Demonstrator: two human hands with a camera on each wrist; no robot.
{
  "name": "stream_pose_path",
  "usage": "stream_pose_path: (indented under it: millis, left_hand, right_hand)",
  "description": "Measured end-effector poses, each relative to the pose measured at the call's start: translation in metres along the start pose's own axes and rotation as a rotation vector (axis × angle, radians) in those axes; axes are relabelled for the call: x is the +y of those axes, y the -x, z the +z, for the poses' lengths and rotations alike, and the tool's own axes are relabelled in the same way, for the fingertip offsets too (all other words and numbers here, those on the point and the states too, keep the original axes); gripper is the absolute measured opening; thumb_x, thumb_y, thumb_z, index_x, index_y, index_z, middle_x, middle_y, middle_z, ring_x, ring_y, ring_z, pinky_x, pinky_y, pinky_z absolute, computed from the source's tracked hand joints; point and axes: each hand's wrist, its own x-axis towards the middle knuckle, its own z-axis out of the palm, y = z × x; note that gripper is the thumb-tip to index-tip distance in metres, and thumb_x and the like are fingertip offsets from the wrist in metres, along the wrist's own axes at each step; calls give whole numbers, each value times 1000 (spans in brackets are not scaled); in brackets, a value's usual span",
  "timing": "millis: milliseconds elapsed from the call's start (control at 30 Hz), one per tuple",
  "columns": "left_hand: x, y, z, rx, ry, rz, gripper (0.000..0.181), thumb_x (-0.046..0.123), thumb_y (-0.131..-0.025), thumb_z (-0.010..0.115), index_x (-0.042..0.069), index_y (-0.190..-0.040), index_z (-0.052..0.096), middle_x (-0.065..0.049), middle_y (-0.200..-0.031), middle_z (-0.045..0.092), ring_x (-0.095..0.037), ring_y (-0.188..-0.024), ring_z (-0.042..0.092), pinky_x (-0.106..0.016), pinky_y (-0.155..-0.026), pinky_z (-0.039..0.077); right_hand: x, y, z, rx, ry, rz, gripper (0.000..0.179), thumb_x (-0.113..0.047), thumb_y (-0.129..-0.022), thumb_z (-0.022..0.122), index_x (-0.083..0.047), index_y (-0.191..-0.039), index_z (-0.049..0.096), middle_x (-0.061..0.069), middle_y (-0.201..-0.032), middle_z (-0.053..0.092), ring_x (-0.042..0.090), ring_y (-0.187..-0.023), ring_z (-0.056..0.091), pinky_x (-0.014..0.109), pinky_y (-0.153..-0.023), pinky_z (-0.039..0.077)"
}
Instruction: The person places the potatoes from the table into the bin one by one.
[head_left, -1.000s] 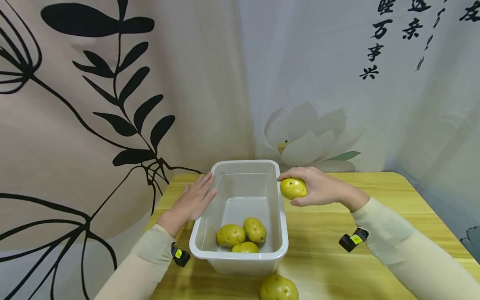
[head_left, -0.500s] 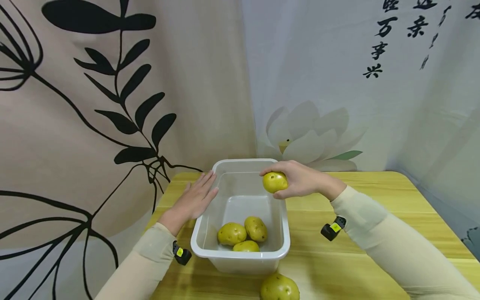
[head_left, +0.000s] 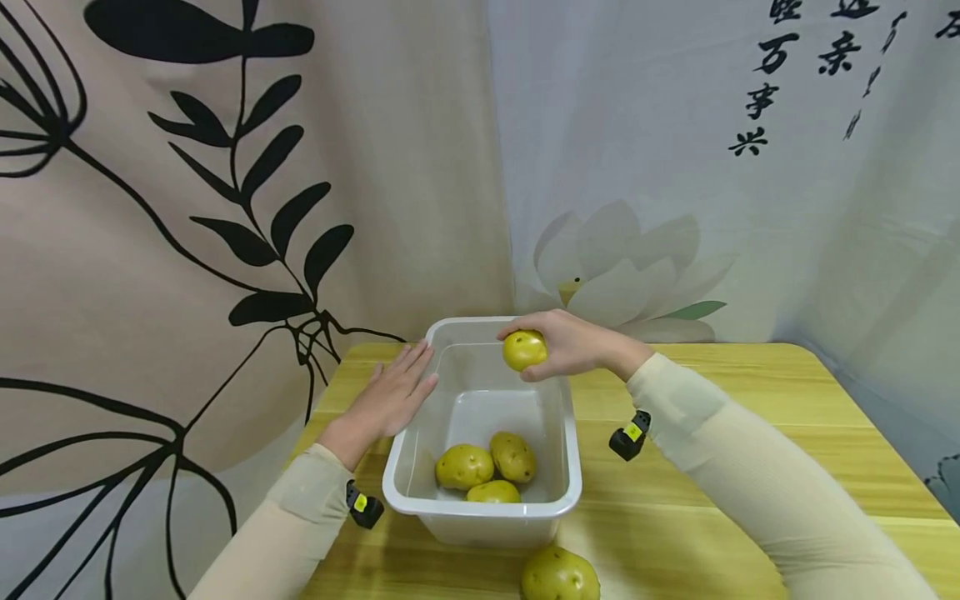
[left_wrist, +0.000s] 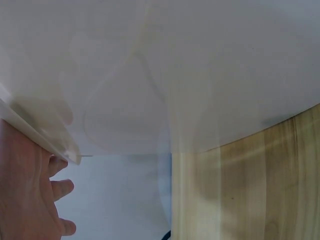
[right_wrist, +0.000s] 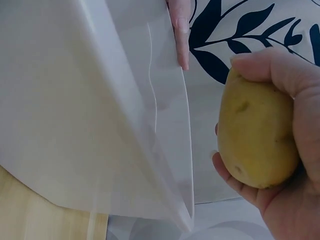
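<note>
One potato (head_left: 524, 349) sits curled in our right hand (head_left: 564, 343), thumb on top, fingers wrapped beneath, hovering over the far end of the bin (head_left: 570, 467). We judge it firm, fairly light, smooth-skinned and a bit slippery; best gripped round its middle. Right forearm reaches in from the side, wrist level. Left hand (head_left: 390, 396) lies flat, fingers straight and together, against the bin's outer wall. Three potatoes (head_left: 486, 467) lie inside, below the fingers.

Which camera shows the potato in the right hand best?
The right wrist view: the potato fills the frame, gripped by the right hand. The head view shows it small above the bin; the left wrist view misses it.
</note>
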Motion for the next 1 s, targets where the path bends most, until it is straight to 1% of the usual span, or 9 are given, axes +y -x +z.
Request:
stream_pose_path:
  millis: [233,467,667,833,1000]
  left_hand:
    - [1,-1,0,0,-7,-5,66,56,-102,17,19,-156,12,6,-160,-2,-23,-147,-1,-63,-111,3]
    - [0,-1,0,-5,-5,-11,65,56,-102,18,20,-156,13,7,-160,-2,-22,-147,-2,-63,-111,2]
    - [1,-1,-1,-11,-2,-17,65,56,-102,18,20,-156,13,7,-160,-1,-21,-147,-3,-63,-111,2]
    - [0,1,-2,-9,-13,-21,66,57,-101,16,20,-156,13,6,-161,-1,-22,-147,-2,-63,-111,3]
    - [1,1,-3,-10,-7,-17,69,60,-100,14,20,-156,13,6,-161,-1,-22,-147,-2,-63,-111,3]
  right_hand:
    - [0,-19,3,-34,-4,58,56,-26,-77,75,-22,-130,58,-7,-99,61,12,-76,54,29,-66,47]
    - [2,-39,10,-90,-29,162,57,-31,-78,74,-24,-132,56,-7,-101,60,14,-80,54,30,-67,48]
    - [3,-56,18,-100,-31,217,58,-34,-77,74,-28,-132,56,-10,-105,60,14,-82,55,29,-68,48]
    - [5,-70,26,-94,-98,249,61,-35,-76,76,-26,-133,57,-7,-109,60,16,-86,56,31,-71,48]
    - [13,-76,35,-106,-228,307,65,-32,-77,79,-23,-137,54,-4,-111,58,19,-90,57,32,-74,50]
